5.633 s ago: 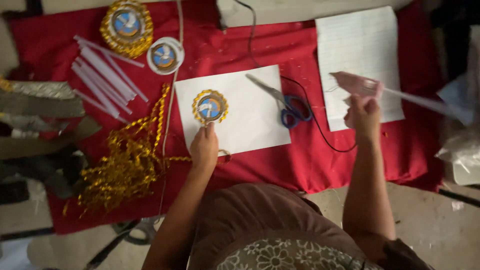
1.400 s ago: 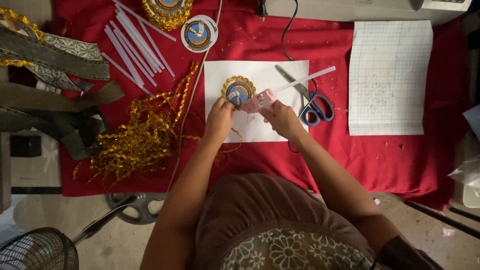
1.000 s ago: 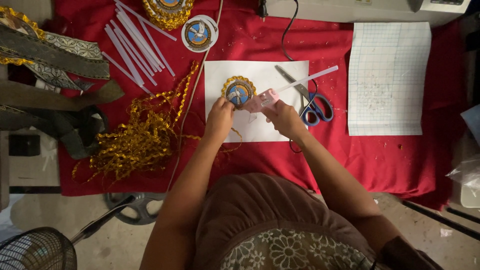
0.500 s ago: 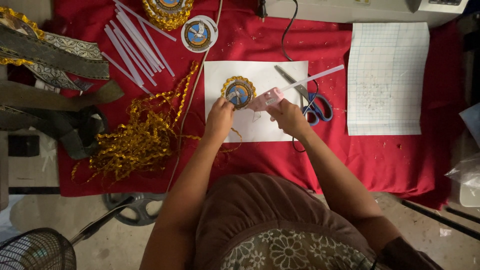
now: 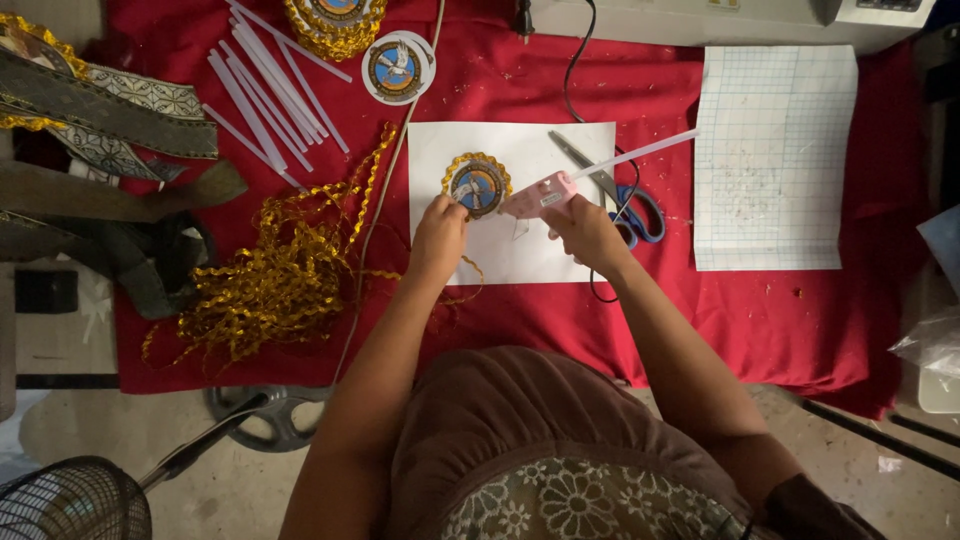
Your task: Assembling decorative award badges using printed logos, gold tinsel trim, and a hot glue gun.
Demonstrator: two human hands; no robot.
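Taking the white sheet (image 5: 520, 255) on the red cloth (image 5: 640, 330) as the landmark: the left hand (image 5: 438, 238) rests near the sheet's left edge, fingertips pressing the lower rim of the round badge (image 5: 477, 186), which lies flat on the sheet's upper left part. The right hand (image 5: 588, 232), over the sheet's right half, is clamped around the pink glue gun (image 5: 540, 196).

Gold trim already rings most of the badge, so the edging looks largely done. A loose tail of trim still trails off the sheet's lower left toward the heap of gold trim (image 5: 285, 275), so a last stretch seemingly remains to glue.

The gun's long axis runs from lower left to upper right: its nozzle points left at the badge, and its glue stick (image 5: 632, 155) juts up-right past the scissors (image 5: 615, 190) at the sheet's right edge. Beyond the sheet's top left lie a finished-looking badge (image 5: 397, 68) and spare glue sticks (image 5: 265, 95).
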